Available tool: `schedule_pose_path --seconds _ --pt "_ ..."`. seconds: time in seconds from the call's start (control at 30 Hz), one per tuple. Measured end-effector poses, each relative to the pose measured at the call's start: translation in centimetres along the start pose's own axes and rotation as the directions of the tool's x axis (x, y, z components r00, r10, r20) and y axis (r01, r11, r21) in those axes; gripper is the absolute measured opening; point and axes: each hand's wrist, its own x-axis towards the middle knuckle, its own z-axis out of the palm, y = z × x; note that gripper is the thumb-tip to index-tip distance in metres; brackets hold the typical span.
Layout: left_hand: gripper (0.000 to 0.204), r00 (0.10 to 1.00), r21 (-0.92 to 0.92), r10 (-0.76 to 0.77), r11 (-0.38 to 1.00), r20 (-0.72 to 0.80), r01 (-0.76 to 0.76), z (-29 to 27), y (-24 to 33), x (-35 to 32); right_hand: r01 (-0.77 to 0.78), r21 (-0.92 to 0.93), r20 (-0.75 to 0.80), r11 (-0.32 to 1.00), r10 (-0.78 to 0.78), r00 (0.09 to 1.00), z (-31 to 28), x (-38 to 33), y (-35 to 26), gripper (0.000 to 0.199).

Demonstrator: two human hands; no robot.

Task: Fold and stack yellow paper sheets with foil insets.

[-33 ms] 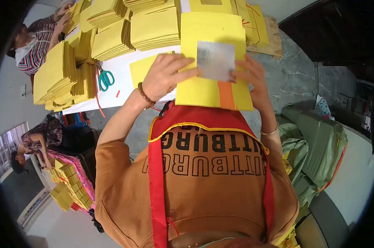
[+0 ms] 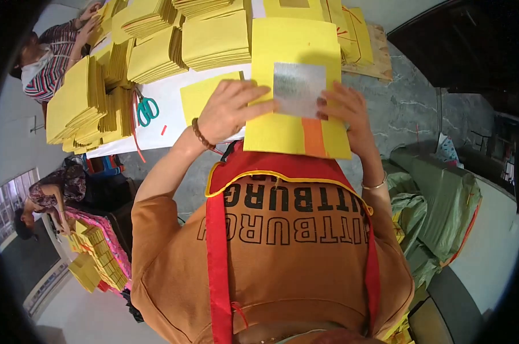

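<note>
At a white table point(image 2: 170, 94) above grey floor point(image 2: 408, 114), left hand point(image 2: 228, 109) and right hand point(image 2: 350, 112) half-spread on yellow paper point(image 2: 294, 40), grip unclear.

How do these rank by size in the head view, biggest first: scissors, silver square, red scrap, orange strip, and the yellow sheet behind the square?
1. yellow sheet
2. silver square
3. scissors and orange strip: too alike to rank
4. red scrap
</note>
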Motion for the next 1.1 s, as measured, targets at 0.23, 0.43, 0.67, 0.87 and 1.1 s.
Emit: schedule_pose_path --seconds 0.23,0.43,0.67,0.87,1.1 --pt "0.014 0.902 -0.348 -0.429 0.838 0.057 0.421 -0.2 1.6 0.6 -0.286 0.140 0.174 0.948 0.261 0.950 -0.3 0.3 -1.4 0.020" --pt "0.032 0.592 -0.620 -0.765 0.340 0.255 0.707 2.4 -0.2 1.6 -0.574 0.522 0.032 0.631 0.658 0.753 1.0 3.4 -2.5 0.030" --pt "0.024 0.465 -0.612 -0.738 0.088 0.490 0.786 2.3 -1.5 2.3 -0.599 0.433 0.043 0.674 0.648 0.761 2.1 2.7 -0.8 0.038" --pt "0.021 0.435 -0.646 -0.722 -0.022 0.538 0.763 1.5 -1.6 3.4 -0.628 0.404 -0.015 0.665 0.692 0.722 3.0 3.2 -0.5 0.036" --pt "0.023 0.482 -0.714 -0.716 -0.034 0.505 0.699 1.5 -2.1 3.4 -0.640 0.338 -0.079 0.690 0.698 0.711 3.4 3.5 -0.2 0.034"
